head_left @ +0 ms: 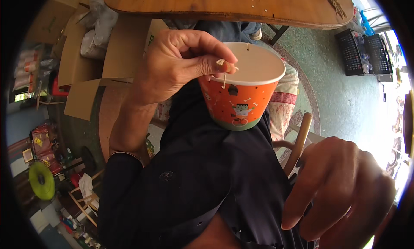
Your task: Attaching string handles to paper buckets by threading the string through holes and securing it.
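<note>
An orange paper bucket (pixel 241 103) with a white rim, green base and cartoon figures rests on my lap, its mouth facing up. My left hand (pixel 183 61) is at the left of its rim, thumb and index finger pinched on a thin pale cord (pixel 224 79). The cord's knotted end hangs against the outside of the bucket. A small hole with a bit of cord shows at the far rim. My right hand (pixel 345 184) is raised at the lower right, away from the bucket, its fingers curled. The inside of that hand is hidden.
A wooden table (pixel 224 2) crosses ahead, dried stalks at its right end. Open cardboard boxes (pixel 79 59) stand to the left, one holding plastic bags. Black crates (pixel 364 53) sit at the far right. A wooden armrest (pixel 299 143) is beside my right hand. A green fan (pixel 41 181) stands far left.
</note>
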{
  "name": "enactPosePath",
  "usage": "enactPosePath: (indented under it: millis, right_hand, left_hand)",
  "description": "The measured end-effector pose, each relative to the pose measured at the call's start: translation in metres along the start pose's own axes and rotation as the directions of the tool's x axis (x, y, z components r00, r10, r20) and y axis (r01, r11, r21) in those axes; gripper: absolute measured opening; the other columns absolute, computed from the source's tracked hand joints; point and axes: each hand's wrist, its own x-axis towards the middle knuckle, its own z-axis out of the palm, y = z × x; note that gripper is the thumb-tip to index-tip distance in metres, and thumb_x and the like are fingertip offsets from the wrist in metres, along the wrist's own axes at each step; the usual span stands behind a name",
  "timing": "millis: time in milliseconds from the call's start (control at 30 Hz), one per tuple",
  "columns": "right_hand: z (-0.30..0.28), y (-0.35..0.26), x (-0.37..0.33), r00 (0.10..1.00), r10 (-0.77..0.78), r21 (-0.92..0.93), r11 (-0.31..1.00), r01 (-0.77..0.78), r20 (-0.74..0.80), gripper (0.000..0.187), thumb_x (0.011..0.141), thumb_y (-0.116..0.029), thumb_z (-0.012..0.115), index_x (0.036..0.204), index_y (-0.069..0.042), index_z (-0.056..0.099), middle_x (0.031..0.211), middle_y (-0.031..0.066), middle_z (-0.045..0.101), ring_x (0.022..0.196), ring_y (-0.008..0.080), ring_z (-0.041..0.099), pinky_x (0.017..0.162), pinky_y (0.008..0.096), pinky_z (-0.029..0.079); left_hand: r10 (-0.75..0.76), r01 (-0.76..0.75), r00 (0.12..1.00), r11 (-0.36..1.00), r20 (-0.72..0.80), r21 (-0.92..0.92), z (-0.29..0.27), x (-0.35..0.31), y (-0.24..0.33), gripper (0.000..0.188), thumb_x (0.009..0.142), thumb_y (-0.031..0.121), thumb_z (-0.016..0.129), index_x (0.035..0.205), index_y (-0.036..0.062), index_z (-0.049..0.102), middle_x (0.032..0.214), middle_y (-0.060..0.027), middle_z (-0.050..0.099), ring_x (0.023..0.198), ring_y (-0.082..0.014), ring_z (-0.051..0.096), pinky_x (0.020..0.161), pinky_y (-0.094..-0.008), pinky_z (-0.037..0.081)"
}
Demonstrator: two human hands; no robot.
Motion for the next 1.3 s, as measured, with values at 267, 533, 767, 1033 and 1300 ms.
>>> enactPosePath:
  millis: [267, 533, 767, 1033, 1300]
  right_hand:
    - [0.076, -0.035, 0.037, 0.999, 0.039, 0.092, 0.995, -0.036, -0.035, 0.047, 0.091, -0.018, 0.066, 0.128, 0.010, 0.060, 0.116, 0.0214, 0.064, 0.085, 0.0212, 0.060, 0.071, 0.0343, 0.053]
    - [0.082, -0.042, 0.043, 0.985, 0.163, 0.152, 0.976, -0.153, -0.054, 0.045, 0.089, -0.016, 0.064, 0.127, 0.010, 0.061, 0.113, 0.0194, 0.065, 0.078, 0.0181, 0.058, 0.069, 0.0318, 0.051]
    - [0.126, -0.041, 0.076, 0.963, 0.261, 0.230, 0.943, -0.240, -0.065, 0.045, 0.088, -0.014, 0.062, 0.126, 0.009, 0.061, 0.111, 0.0176, 0.066, 0.073, 0.0155, 0.056, 0.067, 0.0295, 0.049]
    - [0.100, -0.053, 0.057, 0.924, 0.375, 0.297, 0.893, -0.339, -0.072, 0.044, 0.086, -0.012, 0.060, 0.125, 0.009, 0.062, 0.108, 0.0155, 0.068, 0.066, 0.0124, 0.054, 0.064, 0.0270, 0.048]
    - [0.152, -0.043, 0.107, 0.858, 0.509, 0.327, 0.824, -0.463, -0.068, 0.044, 0.084, -0.010, 0.057, 0.124, 0.008, 0.062, 0.105, 0.0135, 0.069, 0.059, 0.0094, 0.052, 0.062, 0.0244, 0.046]
  left_hand:
    - [-0.034, 0.043, 0.997, 0.992, -0.075, 0.121, 0.009, -0.001, -0.002, 0.009, 0.096, 0.000, 0.074, 0.103, -0.0050, 0.074, 0.092, -0.0114, 0.077, 0.085, -0.0137, 0.074, 0.077, -0.0250, 0.061]
    - [-0.051, 0.054, 0.996, 0.997, -0.078, 0.047, 0.010, -0.003, -0.002, 0.010, 0.096, 0.000, 0.073, 0.105, -0.0057, 0.074, 0.093, -0.0120, 0.076, 0.086, -0.0139, 0.073, 0.077, -0.0253, 0.061]
    - [-0.062, 0.065, 0.997, 0.996, -0.050, 0.061, 0.014, -0.004, -0.002, 0.011, 0.098, 0.002, 0.073, 0.106, -0.0055, 0.074, 0.095, -0.0125, 0.077, 0.085, -0.0136, 0.073, 0.077, -0.0251, 0.061]
    - [-0.041, 0.045, 0.997, 0.997, -0.063, 0.067, 0.011, -0.004, -0.003, 0.014, 0.101, 0.007, 0.069, 0.106, -0.0051, 0.073, 0.096, -0.0127, 0.076, 0.084, -0.0124, 0.071, 0.077, -0.0254, 0.060]
    - [-0.054, 0.056, 0.997, 0.998, -0.047, 0.042, 0.011, -0.003, -0.001, 0.016, 0.101, 0.010, 0.071, 0.107, -0.0043, 0.074, 0.099, -0.0142, 0.076, 0.085, -0.0125, 0.070, 0.078, -0.0254, 0.058]
